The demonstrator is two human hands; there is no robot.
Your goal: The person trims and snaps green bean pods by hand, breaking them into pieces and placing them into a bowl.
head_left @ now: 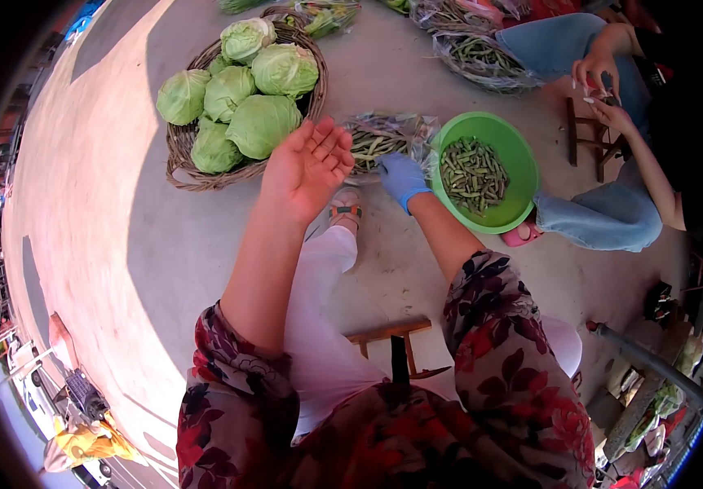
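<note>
My left hand [309,167] is bare, palm up with its fingers apart and slightly curled, and holds nothing. It is just right of a wicker basket [180,151] of green cabbages [263,126]. My right hand [403,177] wears a blue glove and is at the near edge of a clear plastic bag of long green beans [374,134]. Its fingers are bent, and whether they hold anything is hidden. Right of it, a green basin [523,155] contains short bean pieces [472,174].
Across from me on the right sits a person in jeans [604,216], both hands [600,77] close together. More bagged beans [482,61] lie beside that person. A wooden stool [388,332] is beneath me, and a grey metal pole [653,359] is at lower right.
</note>
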